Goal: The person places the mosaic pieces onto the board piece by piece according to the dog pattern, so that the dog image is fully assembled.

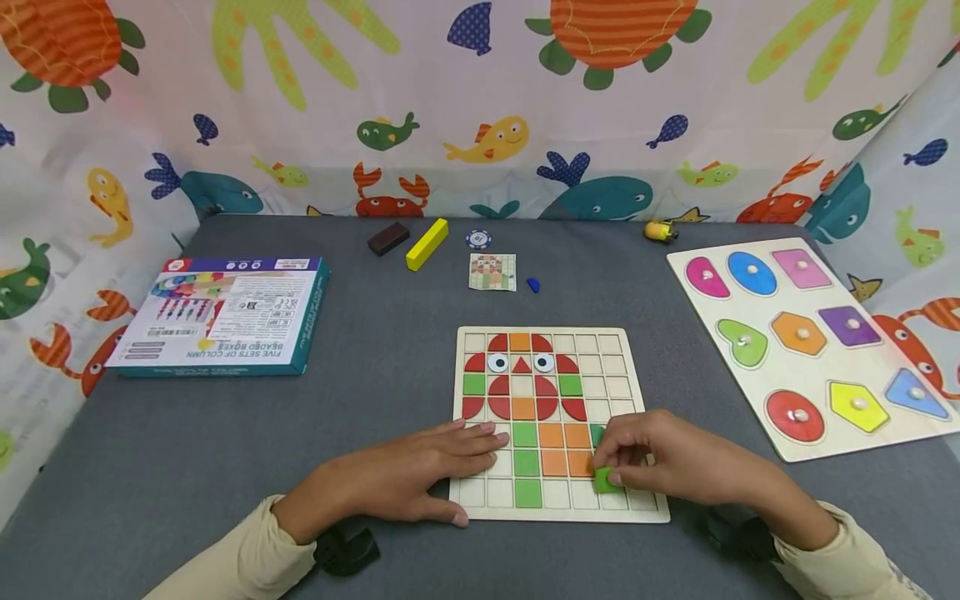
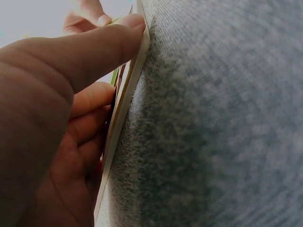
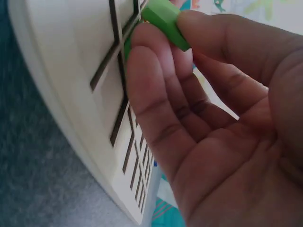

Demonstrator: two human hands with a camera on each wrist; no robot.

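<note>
A wooden grid board (image 1: 628,354) lies on the grey table, partly filled with red, orange and green tiles forming a figure with two eyes. My right hand (image 1: 660,462) pinches a green square tile (image 1: 604,480) between thumb and fingers over the board's lower right cells; the right wrist view shows the same green tile (image 3: 163,19) held just above the board (image 3: 71,71). My left hand (image 1: 427,475) lies flat on the board's lower left corner, thumb against its front edge. In the left wrist view the thumb (image 2: 94,52) presses the board's edge (image 2: 124,113).
A shape puzzle board (image 1: 813,421) with knobbed pieces lies at the right. A boxed bead set (image 1: 225,312) sits at the left. Beyond the grid board are a pattern card (image 1: 492,272), a yellow block (image 1: 427,243), a dark block (image 1: 387,238), a poker chip (image 1: 477,239) and a small blue piece (image 1: 532,285).
</note>
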